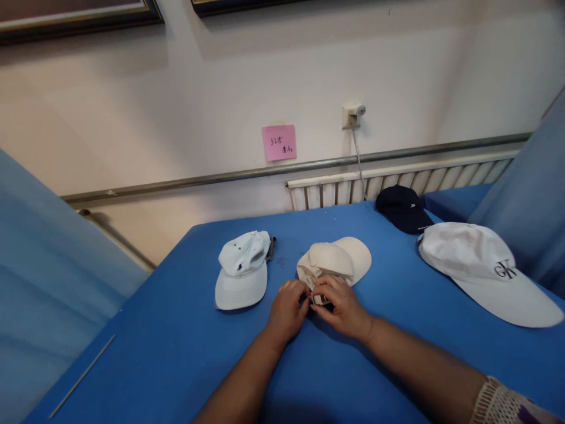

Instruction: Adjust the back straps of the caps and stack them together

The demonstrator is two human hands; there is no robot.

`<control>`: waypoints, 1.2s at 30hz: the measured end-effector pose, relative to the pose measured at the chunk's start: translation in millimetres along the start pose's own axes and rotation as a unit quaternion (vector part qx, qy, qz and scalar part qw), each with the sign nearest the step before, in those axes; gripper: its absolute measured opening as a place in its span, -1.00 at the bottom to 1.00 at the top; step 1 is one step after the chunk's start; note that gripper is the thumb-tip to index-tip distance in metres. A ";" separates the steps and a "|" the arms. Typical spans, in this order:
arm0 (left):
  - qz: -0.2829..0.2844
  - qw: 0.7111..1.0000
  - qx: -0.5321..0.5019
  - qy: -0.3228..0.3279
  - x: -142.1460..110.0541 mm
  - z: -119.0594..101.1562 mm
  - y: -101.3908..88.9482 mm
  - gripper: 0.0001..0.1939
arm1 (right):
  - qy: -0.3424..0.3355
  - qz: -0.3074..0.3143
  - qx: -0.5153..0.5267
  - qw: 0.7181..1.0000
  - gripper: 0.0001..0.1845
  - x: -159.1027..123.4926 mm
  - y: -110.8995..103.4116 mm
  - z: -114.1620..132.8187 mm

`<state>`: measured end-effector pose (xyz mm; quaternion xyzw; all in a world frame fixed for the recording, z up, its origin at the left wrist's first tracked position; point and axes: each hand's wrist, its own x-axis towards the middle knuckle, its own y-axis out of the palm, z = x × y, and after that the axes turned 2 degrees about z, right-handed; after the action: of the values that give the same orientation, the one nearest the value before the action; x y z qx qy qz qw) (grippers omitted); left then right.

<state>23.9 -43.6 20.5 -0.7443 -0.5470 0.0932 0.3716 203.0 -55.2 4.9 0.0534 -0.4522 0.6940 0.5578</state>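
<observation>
A cream baseball cap lies on the blue table in the head view, its brim pointing to the far right. At its near edge, my left hand and my right hand meet on the cap's back strap. A small metal buckle shows between the fingers of both hands. My left fingers are pinched at the strap's left side. On the right, thumb and forefinger close on the buckle end. Part of the strap is hidden by the fingers.
A pale blue cap sits to the left. At the right are a large white cap and, behind it, a navy cap. A thin stick lies near the table's left edge. Blue curtains hang on both sides.
</observation>
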 end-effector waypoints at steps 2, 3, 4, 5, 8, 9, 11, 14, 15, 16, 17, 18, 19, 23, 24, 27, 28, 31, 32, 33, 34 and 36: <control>-0.022 1.000 0.014 -0.018 2.0 6.2 -4.9 -0.87 | -0.011 -0.005 0.001 1.000 -0.79 -1.3 0.1 3.0; -0.042 0.998 0.010 -0.036 3.5 10.8 -8.2 -0.87 | -0.012 -0.015 0.003 1.000 -0.80 -2.2 0.0 4.7; -0.069 0.996 -0.003 -0.062 5.2 16.3 -11.8 -0.87 | -0.014 -0.029 0.005 0.999 -0.80 -3.0 -0.4 6.4; -0.099 0.990 -0.028 -0.097 7.1 22.3 -15.7 -0.87 | -0.016 -0.041 0.006 0.999 -0.81 -3.6 -1.4 7.9; -0.205 0.940 -0.169 -0.215 12.7 40.2 -26.0 -0.86 | -0.034 -0.057 0.002 0.998 -0.76 -4.0 -7.6 7.2; -0.239 0.915 -0.220 -0.240 14.2 45.1 -27.9 -0.81 | -0.036 -0.071 0.000 0.997 -0.72 -3.4 -10.8 3.5; -0.287 0.880 -0.278 -0.256 16.0 51.7 -28.6 -0.69 | -0.010 -0.141 -0.011 0.990 -0.66 -1.6 -18.7 -11.9; -0.298 0.890 -0.250 -0.237 15.8 53.5 -22.7 -0.57 | 0.139 -0.283 -0.058 0.947 -0.61 1.1 -33.7 -54.0; -0.287 0.901 -0.230 -0.231 15.2 52.5 -19.9 -0.55 | 0.206 -0.303 -0.066 0.928 -0.56 1.5 -39.0 -70.4; -0.272 0.912 -0.208 -0.226 14.5 51.1 -17.1 -0.54 | 0.281 -0.312 -0.054 0.906 -0.51 1.5 -44.3 -86.2; -0.254 0.923 -0.187 -0.221 13.7 49.5 -14.8 -0.54 | 0.357 -0.300 -0.014 0.885 -0.45 1.3 -49.2 -100.0; -0.233 0.934 -0.164 -0.216 13.0 48.0 -12.9 -0.57 | 0.417 -0.280 0.034 0.864 -0.40 0.8 -53.5 -111.0; -0.210 0.944 -0.142 -0.211 12.3 46.7 -11.7 -0.61 | 0.444 -0.269 0.064 0.852 -0.36 0.1 -57.1 -118.5; -0.148 0.963 -0.086 -0.208 10.9 45.9 -11.6 -0.69 | 0.490 -0.203 0.230 0.816 -0.44 -3.1 -63.5 -115.5; -0.142 0.964 -0.080 -0.208 11.0 46.5 -12.3 -0.69 | 0.489 -0.171 0.288 0.805 -0.49 -3.7 -63.7 -110.2; -0.142 0.965 -0.084 -0.204 11.8 48.8 -14.8 -0.69 | 0.465 -0.106 0.446 0.757 -0.64 -4.1 -64.8 -98.0; -0.156 0.962 -0.087 -0.205 12.2 49.5 -15.7 -0.67 | 0.459 -0.119 0.476 0.741 -0.68 -3.5 -65.9 -96.8; -0.237 0.944 -0.095 -0.210 13.2 51.2 -18.5 -0.54 | 0.439 -0.265 0.512 0.689 -0.81 0.7 -71.7 -100.5; -0.267 0.936 -0.098 -0.208 13.5 51.4 -18.9 -0.50 | 0.423 -0.328 0.517 0.668 -0.85 2.4 -73.4 -102.4; -0.289 0.929 -0.106 -0.203 13.8 51.0 -18.6 -0.47 | 0.404 -0.381 0.524 0.646 -0.88 4.1 -74.3 -103.5; -0.300 0.924 -0.123 -0.200 14.0 50.0 -17.4 -0.46 | 0.385 -0.414 0.536 0.627 -0.89 5.4 -73.8 -103.3; -0.281 0.918 -0.188 -0.209 14.1 45.1 -11.1 -0.50 | 0.365 -0.417 0.573 0.604 -0.84 6.8 -66.7 -98.0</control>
<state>-3.6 -9.4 -0.3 -0.5795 -0.8064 0.0339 0.1128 297.5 15.0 -10.6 0.2866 0.3505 0.4654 0.7606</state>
